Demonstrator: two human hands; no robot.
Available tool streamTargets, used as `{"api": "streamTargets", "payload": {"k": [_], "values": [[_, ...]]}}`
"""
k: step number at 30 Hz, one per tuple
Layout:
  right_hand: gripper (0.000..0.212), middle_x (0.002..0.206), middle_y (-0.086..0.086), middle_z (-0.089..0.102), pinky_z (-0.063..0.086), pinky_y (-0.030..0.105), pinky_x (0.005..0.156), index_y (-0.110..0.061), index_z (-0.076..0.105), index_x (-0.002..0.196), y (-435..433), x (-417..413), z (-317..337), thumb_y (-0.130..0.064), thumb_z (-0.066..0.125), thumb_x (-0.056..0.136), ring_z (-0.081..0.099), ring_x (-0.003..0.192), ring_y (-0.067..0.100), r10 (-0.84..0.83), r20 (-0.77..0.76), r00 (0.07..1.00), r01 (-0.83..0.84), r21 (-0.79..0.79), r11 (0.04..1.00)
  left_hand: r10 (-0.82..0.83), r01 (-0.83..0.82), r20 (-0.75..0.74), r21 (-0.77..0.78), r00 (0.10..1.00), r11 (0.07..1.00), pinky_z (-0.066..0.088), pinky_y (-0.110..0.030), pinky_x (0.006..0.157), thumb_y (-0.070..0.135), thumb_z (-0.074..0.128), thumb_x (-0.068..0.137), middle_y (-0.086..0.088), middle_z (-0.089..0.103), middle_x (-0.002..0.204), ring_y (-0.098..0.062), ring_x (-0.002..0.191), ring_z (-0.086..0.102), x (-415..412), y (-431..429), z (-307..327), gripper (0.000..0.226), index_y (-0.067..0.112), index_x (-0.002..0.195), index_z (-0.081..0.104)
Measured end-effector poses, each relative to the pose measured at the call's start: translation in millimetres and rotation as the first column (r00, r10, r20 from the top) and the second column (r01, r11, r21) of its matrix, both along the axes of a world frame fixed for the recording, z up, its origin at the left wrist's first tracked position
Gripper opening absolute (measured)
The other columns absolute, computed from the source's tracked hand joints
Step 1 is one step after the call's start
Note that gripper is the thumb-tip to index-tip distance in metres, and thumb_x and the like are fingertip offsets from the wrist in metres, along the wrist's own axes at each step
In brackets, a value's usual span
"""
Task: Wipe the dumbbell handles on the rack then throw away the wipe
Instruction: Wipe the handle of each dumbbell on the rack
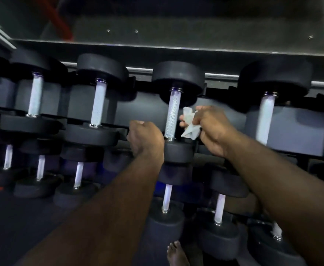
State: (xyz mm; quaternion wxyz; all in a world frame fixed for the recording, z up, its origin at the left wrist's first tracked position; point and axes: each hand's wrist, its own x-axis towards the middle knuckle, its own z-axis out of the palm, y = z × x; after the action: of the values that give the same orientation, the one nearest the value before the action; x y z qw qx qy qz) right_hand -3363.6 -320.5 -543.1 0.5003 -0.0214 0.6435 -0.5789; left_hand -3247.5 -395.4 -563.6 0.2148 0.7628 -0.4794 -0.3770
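Black dumbbells with knurled silver handles lie in rows on a dark rack [176, 46]. My right hand [214, 129] holds a crumpled white wipe [191, 123] just to the right of the handle [172, 114] of the middle top-row dumbbell; the wipe is close to the handle, and I cannot tell whether they touch. My left hand [145, 137] is curled into a fist at the left of that dumbbell's near head [178, 152]. What its fingers hold, if anything, is hidden.
More dumbbells fill the top row to the left [97, 104] and right [266, 116], and a lower row [167, 196] sits beneath. A grey shelf runs across above the rack. A bare foot [176, 254] stands on the dark floor below.
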Motion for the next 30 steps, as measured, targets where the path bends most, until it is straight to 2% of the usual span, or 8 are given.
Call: {"api": "streamTargets", "payload": {"k": [2, 5, 9, 14, 19, 25, 28, 30], "values": [[0.037, 0.113, 0.015, 0.065, 0.055, 0.045, 0.091, -0.014, 0.043, 0.123, -5.5, -4.4, -18.6, 0.001, 0.051, 0.090, 0.065, 0.100, 0.026, 0.182, -0.202, 0.962, -0.149, 0.168, 0.975, -0.012, 0.011, 0.028, 0.004, 1.000, 1.000, 0.037, -0.031, 0.081, 0.015, 0.041, 0.101, -0.017, 0.064, 0.132, -0.038, 0.116, 0.060, -1.1, 0.6, 5.1, 0.032, 0.014, 0.121, 0.065], [0.030, 0.104, -0.002, 0.070, 0.052, 0.030, 0.080, -0.022, 0.061, 0.106, -0.4, -7.4, -33.9, -0.006, 0.069, 0.082, 0.066, 0.095, 0.017, 0.494, -0.496, 0.715, -0.297, 0.424, 0.855, -0.030, 0.030, 0.040, 0.007, 0.999, 1.000, 0.041, -0.036, 0.084, 0.016, 0.043, 0.099, -0.015, 0.066, 0.127, -0.039, 0.116, 0.060, -3.9, 1.3, 10.1, 0.030, 0.016, 0.117, 0.066], [0.024, 0.088, -0.018, 0.077, 0.058, 0.029, 0.087, -0.028, 0.081, 0.091, 11.8, -3.6, -39.3, -0.009, 0.083, 0.076, 0.072, 0.088, 0.001, 0.545, -0.401, 0.737, -0.435, 0.336, 0.835, -0.034, 0.034, 0.057, -0.004, 0.998, 0.999, 0.027, -0.028, 0.077, 0.014, 0.046, 0.099, -0.013, 0.067, 0.125, -0.035, 0.117, 0.058, -3.0, 0.7, 8.7, 0.028, 0.012, 0.118, 0.065], [0.035, 0.116, 0.003, 0.074, 0.050, 0.030, 0.100, -0.019, 0.057, 0.128, 17.2, -12.0, -25.3, 0.000, 0.059, 0.099, 0.068, 0.108, 0.014, 0.576, -0.016, 0.817, -0.569, 0.141, 0.811, 0.017, -0.017, -0.012, -0.020, 1.000, 1.000, 0.030, -0.028, 0.074, 0.016, 0.049, 0.097, -0.012, 0.069, 0.110, -0.033, 0.100, 0.059, -2.7, -0.4, 8.8, 0.018, 0.011, 0.106, 0.064], [0.030, 0.104, 0.001, 0.078, 0.051, 0.048, 0.104, -0.013, 0.067, 0.119, -4.2, -8.7, -44.5, -0.011, 0.063, 0.089, 0.071, 0.105, 0.021, 0.699, -0.132, 0.703, -0.654, 0.268, 0.708, 0.153, -0.164, -0.193, -0.040, 0.969, 0.986, 0.056, -0.043, 0.087, 0.026, 0.042, 0.080, -0.012, 0.072, 0.095, -0.030, 0.089, 0.068, -3.5, 4.2, 12.3, 0.019, 0.022, 0.086, 0.060], [0.027, 0.094, -0.008, 0.078, 0.056, 0.044, 0.096, -0.032, 0.073, 0.101, -2.0, -13.0, -55.2, -0.028, 0.068, 0.075, 0.074, 0.095, 0.013, 0.731, -0.224, 0.644, -0.661, 0.318, 0.680, 0.148, -0.155, -0.124, -0.048, 0.981, 0.987, 0.056, -0.041, 0.086, 0.017, 0.046, 0.090, -0.014, 0.073, 0.098, -0.031, 0.088, 0.069, -1.9, 4.4, 11.9, 0.018, 0.019, 0.099, 0.061], [0.043, 0.093, -0.007, 0.078, 0.060, 0.046, 0.088, -0.027, 0.072, 0.104, -15.9, -11.3, -72.2, -0.044, 0.063, 0.066, 0.074, 0.090, 0.015, 0.775, -0.255, 0.578, -0.688, 0.360, 0.631, 0.125, -0.128, -0.077, -0.038, 0.989, 0.991, 0.052, -0.037, 0.085, 0.015, 0.046, 0.096, -0.014, 0.072, 0.104, -0.032, 0.092, 0.068, -2.5, 4.1, 9.5, 0.017, 0.020, 0.106, 0.059], [0.038, 0.091, -0.006, 0.078, 0.060, 0.048, 0.087, -0.023, 0.074, 0.102, -22.9, -13.0, -71.3, -0.034, 0.065, 0.067, 0.075, 0.090, 0.016, 0.779, -0.251, 0.574, -0.700, 0.344, 0.626, 0.115, -0.117, -0.051, -0.043, 0.992, 0.992, 0.052, -0.038, 0.085, 0.016, 0.046, 0.095, -0.014, 0.072, 0.105, -0.034, 0.094, 0.068, -2.3, 2.6, 11.4, 0.018, 0.020, 0.107, 0.060]]}}
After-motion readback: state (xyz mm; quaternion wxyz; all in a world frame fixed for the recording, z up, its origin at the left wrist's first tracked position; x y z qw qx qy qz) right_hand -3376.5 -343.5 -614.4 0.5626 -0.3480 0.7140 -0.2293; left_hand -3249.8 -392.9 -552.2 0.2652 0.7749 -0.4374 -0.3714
